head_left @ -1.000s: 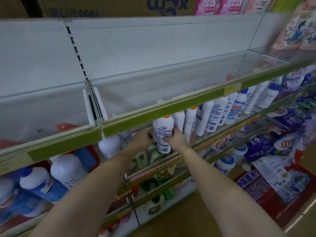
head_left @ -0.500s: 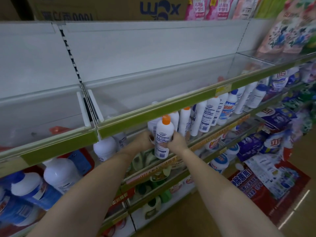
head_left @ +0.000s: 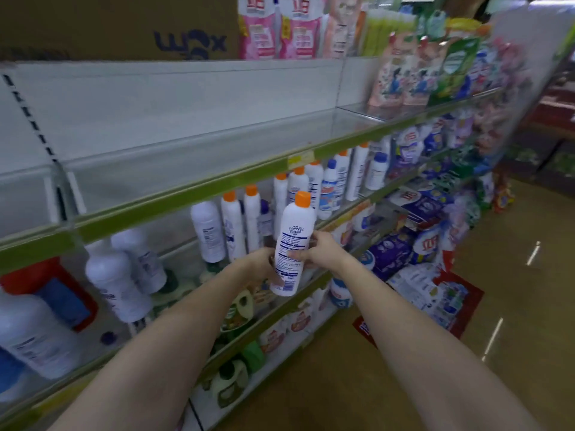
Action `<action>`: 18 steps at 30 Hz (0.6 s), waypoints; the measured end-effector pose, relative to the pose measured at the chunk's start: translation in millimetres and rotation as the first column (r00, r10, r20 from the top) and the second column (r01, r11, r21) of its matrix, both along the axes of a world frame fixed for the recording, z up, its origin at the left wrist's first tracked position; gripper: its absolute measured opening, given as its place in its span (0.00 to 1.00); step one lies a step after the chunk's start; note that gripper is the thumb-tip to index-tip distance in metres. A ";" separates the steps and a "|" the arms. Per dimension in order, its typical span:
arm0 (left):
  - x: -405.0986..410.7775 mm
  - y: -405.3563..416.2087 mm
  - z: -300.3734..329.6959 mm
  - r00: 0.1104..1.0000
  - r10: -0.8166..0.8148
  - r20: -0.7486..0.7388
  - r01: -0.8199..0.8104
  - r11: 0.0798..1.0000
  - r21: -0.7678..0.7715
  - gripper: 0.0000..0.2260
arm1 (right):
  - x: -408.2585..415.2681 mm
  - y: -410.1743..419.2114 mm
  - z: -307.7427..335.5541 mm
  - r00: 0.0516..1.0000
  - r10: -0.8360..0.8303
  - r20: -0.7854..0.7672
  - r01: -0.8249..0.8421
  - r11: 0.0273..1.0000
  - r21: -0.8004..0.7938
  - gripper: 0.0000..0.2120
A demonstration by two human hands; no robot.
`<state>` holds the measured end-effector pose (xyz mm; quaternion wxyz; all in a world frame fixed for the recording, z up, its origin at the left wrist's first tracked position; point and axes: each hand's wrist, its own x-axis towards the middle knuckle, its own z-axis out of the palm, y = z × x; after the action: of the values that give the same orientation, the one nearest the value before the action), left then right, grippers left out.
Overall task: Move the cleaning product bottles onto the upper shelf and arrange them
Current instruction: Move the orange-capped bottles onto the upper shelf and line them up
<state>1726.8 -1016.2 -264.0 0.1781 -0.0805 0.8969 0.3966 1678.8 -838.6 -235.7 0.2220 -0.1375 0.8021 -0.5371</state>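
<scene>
Both hands, the left hand (head_left: pixel 264 269) and right hand (head_left: pixel 320 248), grip one orange-capped bottle (head_left: pixel 291 244) in front of the lower shelf. The upper shelf (head_left: pixel 186 197) shows no bottles (its glass front looks bare), so nearly all remains: the row of bottles (head_left: pixel 311 191) waits below.

Held bottle (head_left: pixel 292 244): smooth white plastic with a slight sheen, orange plastic cap, printed paper-like label. Row of shelved bottles (head_left: pixel 236 225): the same smooth white plastic, caps orange or blue. Upper shelf (head_left: pixel 217 144): matt white painted metal deck and back panel, clear glossy plastic front guard, green price strip along the edge. Refill pouches (head_left: pixel 404 76): glossy printed plastic film. Box (head_left: pixel 124 26) on top: matt brown cardboard. Floor (head_left: pixel 513 306): smooth, polished, reflecting ceiling lights.
</scene>
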 end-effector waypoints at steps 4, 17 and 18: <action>1.4 66.1 7.4 0.994 -0.100 -0.045 0.102 0.993 0.057 0.27 | 10.0 66.6 16.1 1.000 -0.014 0.012 0.014 0.998 0.054 0.28; 28.8 216.5 8.9 0.984 -0.145 -0.107 0.169 0.949 0.264 0.22 | 46.7 229.4 49.7 0.994 -0.102 -0.038 0.102 0.995 -0.007 0.14; 29.1 222.0 8.9 0.980 -0.171 -0.099 0.190 0.951 0.243 0.23 | 47.4 236.9 50.0 0.992 -0.121 -0.042 0.121 0.993 -0.015 0.13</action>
<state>1755.9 -794.2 -255.1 0.1879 0.0402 0.8493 0.4917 1726.2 -601.7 -185.8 0.1707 -0.1015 0.8103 -0.5514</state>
